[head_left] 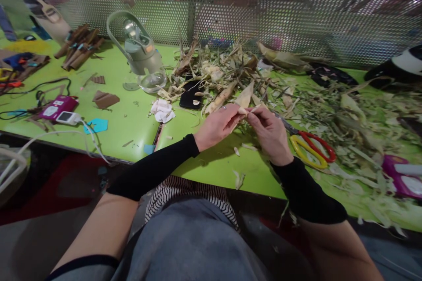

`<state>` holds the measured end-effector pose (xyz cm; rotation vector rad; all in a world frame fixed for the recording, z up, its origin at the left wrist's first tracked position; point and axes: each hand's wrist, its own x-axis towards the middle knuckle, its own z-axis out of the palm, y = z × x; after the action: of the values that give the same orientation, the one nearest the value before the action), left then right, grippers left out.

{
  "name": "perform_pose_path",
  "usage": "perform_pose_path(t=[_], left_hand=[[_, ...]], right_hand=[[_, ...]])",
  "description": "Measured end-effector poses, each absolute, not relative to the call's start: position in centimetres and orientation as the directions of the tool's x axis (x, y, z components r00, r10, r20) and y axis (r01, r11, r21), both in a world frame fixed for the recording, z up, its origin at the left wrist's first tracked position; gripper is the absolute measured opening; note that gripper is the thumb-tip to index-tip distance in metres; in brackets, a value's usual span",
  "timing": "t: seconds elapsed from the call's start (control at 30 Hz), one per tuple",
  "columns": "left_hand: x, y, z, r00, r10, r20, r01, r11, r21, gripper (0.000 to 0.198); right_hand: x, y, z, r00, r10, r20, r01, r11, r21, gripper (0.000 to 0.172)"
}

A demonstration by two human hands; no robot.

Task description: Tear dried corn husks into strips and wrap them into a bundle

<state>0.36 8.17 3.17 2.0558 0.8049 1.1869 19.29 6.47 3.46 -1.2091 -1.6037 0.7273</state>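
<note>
Both hands meet over the green table near its front edge. My left hand (219, 126) is closed on a pale piece of corn husk (243, 111), pinching it from the left. From the right, my right hand (268, 134) pinches the same piece between thumb and fingers. A larger pointed husk leaf (245, 95) rises just behind the fingertips. Right of my right hand lie scissors (311, 149) with one red and one yellow handle. A heap of dried husks and shreds (227, 70) spreads behind the hands.
A black phone (190, 94) lies partly under husks beside a crumpled tissue (162, 110). Behind them stands a bottle with a loop handle (145, 55). At left are a purple device (59, 107) and brown rolls (82, 48). A perforated metal screen (224, 17) borders the table's back.
</note>
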Motion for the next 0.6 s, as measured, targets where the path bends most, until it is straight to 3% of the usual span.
perform_pose_path(t=[0.33, 0.6], left_hand=[[0.50, 8.57, 2.34, 0.424, 0.695, 0.581, 0.284, -0.711, 0.644, 0.028], [0.51, 8.31, 2.43, 0.409, 0.715, 0.567, 0.249, -0.685, 0.685, 0.029]], right_hand=[[19.04, 6.21, 3.51, 0.006, 0.931, 0.364, 0.282, 0.348, -0.894, 0.033], [19.24, 6.22, 3.70, 0.017, 0.940, 0.340, 0.294, 0.320, -0.900, 0.041]])
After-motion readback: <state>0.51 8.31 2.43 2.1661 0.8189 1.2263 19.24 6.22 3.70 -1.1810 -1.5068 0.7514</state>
